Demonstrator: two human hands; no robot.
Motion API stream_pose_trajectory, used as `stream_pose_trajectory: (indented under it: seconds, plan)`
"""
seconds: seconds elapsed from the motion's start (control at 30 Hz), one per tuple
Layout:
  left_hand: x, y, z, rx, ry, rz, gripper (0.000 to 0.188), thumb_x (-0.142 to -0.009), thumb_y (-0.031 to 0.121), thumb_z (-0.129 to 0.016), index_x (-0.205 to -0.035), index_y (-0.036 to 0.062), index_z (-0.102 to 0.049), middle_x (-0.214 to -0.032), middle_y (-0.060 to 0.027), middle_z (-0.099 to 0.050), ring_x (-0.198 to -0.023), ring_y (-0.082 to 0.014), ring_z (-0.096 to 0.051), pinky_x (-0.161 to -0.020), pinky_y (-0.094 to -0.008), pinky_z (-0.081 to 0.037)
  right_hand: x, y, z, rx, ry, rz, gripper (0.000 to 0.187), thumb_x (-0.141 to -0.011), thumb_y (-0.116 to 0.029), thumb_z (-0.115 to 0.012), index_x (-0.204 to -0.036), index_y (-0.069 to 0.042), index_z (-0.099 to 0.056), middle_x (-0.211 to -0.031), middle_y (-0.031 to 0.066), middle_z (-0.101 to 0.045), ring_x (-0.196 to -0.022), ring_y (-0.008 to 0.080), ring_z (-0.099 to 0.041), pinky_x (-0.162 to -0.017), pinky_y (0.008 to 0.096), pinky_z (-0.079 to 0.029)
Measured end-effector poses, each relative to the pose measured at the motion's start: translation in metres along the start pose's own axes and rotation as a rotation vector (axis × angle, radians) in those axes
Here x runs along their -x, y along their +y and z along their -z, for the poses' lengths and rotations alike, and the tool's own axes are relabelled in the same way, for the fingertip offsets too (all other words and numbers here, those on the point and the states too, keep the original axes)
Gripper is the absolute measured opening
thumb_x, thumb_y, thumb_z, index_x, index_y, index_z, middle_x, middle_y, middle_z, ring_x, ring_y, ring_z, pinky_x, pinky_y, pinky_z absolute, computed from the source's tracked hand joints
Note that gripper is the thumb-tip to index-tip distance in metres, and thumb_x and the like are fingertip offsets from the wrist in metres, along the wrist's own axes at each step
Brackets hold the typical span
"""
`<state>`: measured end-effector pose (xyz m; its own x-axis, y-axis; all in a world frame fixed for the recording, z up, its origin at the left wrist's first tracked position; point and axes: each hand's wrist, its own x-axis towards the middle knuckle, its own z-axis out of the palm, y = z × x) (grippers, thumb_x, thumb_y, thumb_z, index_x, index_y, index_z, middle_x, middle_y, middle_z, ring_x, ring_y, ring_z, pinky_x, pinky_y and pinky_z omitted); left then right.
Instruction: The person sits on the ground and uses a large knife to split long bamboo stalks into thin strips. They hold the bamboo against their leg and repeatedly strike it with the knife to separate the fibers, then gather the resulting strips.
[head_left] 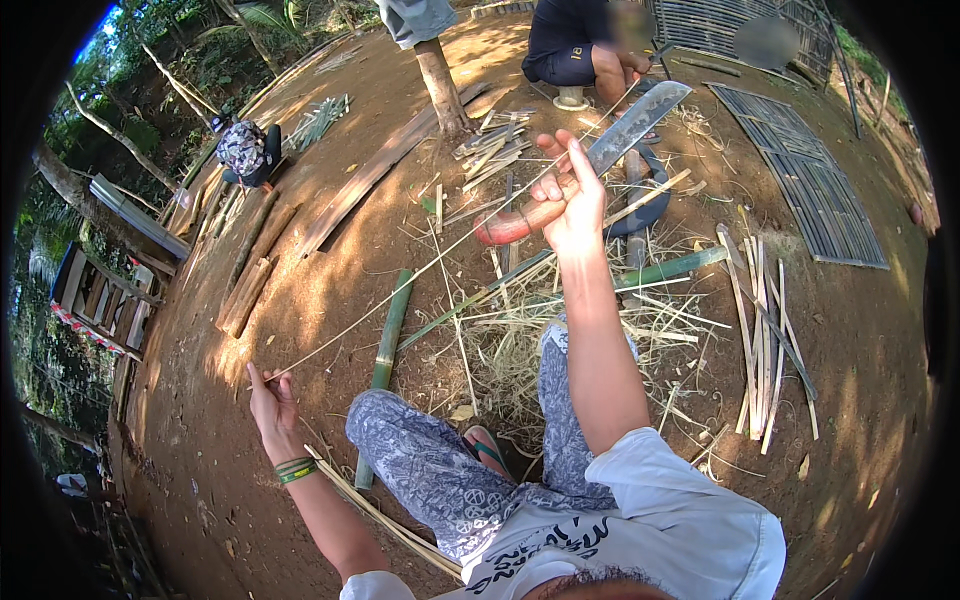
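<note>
My right hand (574, 205) is raised ahead of me, closed around the reddish-brown wooden handle of a machete (638, 124). The broad dark blade points up and to the far right. Low on the left, the fingertips of my left hand (272, 402) pinch one end of a long thin bamboo strip (385, 302). It runs taut-looking and diagonal up to my right hand and passes behind or between its fingers; the exact contact is hard to see. Below my right forearm lies a heap of pale bamboo shavings (520, 360).
Green bamboo poles (393, 335) lie by my knees. Split slats (765, 345) are stacked at the right, with a slatted bamboo panel (800, 170) beyond. A tree trunk (440, 85) and a long plank (370, 185) stand ahead. One person (570, 50) sits far ahead, another (245, 150) crouches far left.
</note>
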<state>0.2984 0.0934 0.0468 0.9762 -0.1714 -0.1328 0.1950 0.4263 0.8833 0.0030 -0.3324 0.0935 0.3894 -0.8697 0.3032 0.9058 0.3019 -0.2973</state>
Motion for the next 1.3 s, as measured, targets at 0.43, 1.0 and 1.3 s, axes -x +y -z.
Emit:
stream_pose_trajectory:
  seconds: [0.43, 1.0, 1.3]
  plan:
    - [0.038, 0.007, -0.030, 0.156, -0.267, -0.562, 0.016, -0.102, 0.016, -0.057, -0.108, 0.0017, -0.059, -0.088, -0.0111, -0.069, -0.075, -0.0160, -0.070, -0.066, -0.0214, -0.061, -0.007, -0.009, 0.006, 0.219, 0.163, 0.269, 0.023, -0.093, -0.014, -0.071, -0.095, -0.007, -0.049, -0.080, 0.0048, -0.053, -0.053, 0.0146, -0.053, -0.053, 0.0334, -0.049]
    - [0.110, -0.003, -0.008, 0.007, -0.690, -0.628, 0.019, -0.100, 0.020, -0.059, -0.113, 0.0056, -0.059, -0.088, -0.0105, -0.062, -0.069, -0.0205, -0.067, -0.061, -0.0297, -0.059, -0.001, -0.086, 0.066, 0.487, 0.275, 0.095, 0.030, -0.094, -0.018, -0.063, -0.115, 0.002, -0.062, -0.085, 0.0056, -0.061, -0.056, 0.0099, -0.047, -0.054, 0.0277, -0.044]
    - [0.145, -0.034, -0.006, 0.124, -0.981, -0.138, 0.048, -0.095, 0.037, -0.065, -0.108, -0.0084, -0.062, -0.093, -0.0216, -0.061, -0.082, -0.0361, -0.072, -0.071, -0.0428, -0.064, 0.020, -0.134, 0.123, 0.889, 0.343, -0.009, 0.026, -0.093, -0.018, -0.068, -0.110, 0.001, -0.068, -0.074, 0.0001, -0.052, -0.052, 0.0097, -0.046, -0.050, 0.0269, -0.040]
